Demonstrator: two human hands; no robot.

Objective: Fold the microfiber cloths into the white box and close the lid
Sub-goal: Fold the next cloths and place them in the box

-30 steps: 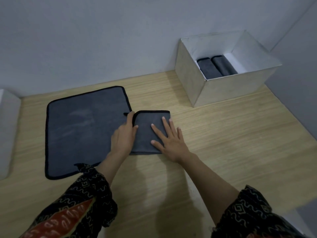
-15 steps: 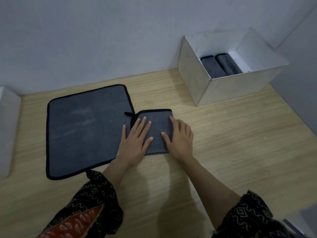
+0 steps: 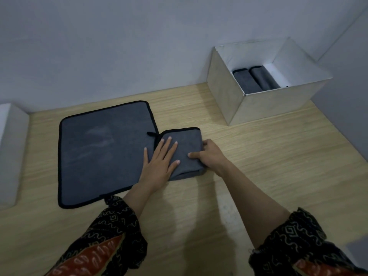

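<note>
Sleeves: dark patterned sleeves [image 3: 111,234] with red patches at the lower edge of the view, both forearms bare and reaching forward over the wooden table [image 3: 258,160]
Left hand: the left hand [image 3: 159,162] lies palm down with fingers spread and flat, pressing on the left part of the folded cloth [image 3: 185,144], its thumb out over the flat cloth's edge
Right hand: the right hand [image 3: 211,154] grips the right edge of the folded cloth, thumb on top, the other fingers curled round and under the edge
Folded cloth: a small grey rectangle with black trim along its far side, lying on the table in front of the person, its left edge overlapping the right edge of the flat cloth
Flat cloth: a larger grey cloth [image 3: 103,152] with black border, spread out flat on the table to the left
Left object: a white block-like thing [image 3: 10,152] at the left edge, only partly in view
White box: the white box [image 3: 256,102] stands open at the far right near the wall, well apart from the hands
Inside the box: two folded grey cloths [image 3: 254,78] lie side by side on the left of its floor, bare white floor to their right
</note>
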